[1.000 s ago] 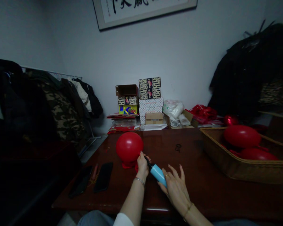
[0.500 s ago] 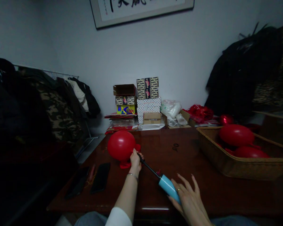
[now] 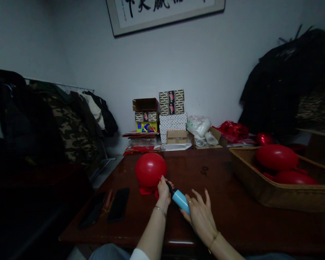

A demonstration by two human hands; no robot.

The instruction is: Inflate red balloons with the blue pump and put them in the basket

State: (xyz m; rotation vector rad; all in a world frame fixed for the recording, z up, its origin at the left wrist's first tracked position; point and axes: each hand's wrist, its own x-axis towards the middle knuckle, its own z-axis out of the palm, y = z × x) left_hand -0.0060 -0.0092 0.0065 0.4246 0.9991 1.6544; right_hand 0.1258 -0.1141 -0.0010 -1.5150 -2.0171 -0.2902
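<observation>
**Caller:** Head view, and the stroke is in! The right hand (image 3: 199, 216) has driven the blue pump (image 3: 181, 200) forward, so the black rod that showed half a second ago is swallowed up again. Pump body sits just behind the left hand (image 3: 164, 189).

**Partner:** What's the left doing?

**Caller:** Its grip is closed, pinched around the neck of the red balloon (image 3: 151, 169) where the nozzle goes in. The balloon sits just ahead of that grip, low over the counter (image 3: 216, 187), with something red bunched under it.

**Partner:** And the right grip?

**Caller:** Palm pressed to the pump's rear end, fingers splayed rather than wrapped, so it's pushing more than clutching.

**Partner:** So what does that push buy?

**Caller:** By my reading, one more load of air. The balloon looks round and about as big as a second ago, so I'd judge it mid-inflation.

**Partner:** Anything close by?

**Caller:** Two dark phones (image 3: 118, 204) left of the left grip; a wicker basket (image 3: 260, 187) holding inflated red balloons (image 3: 276, 157), well off to the right.
</observation>
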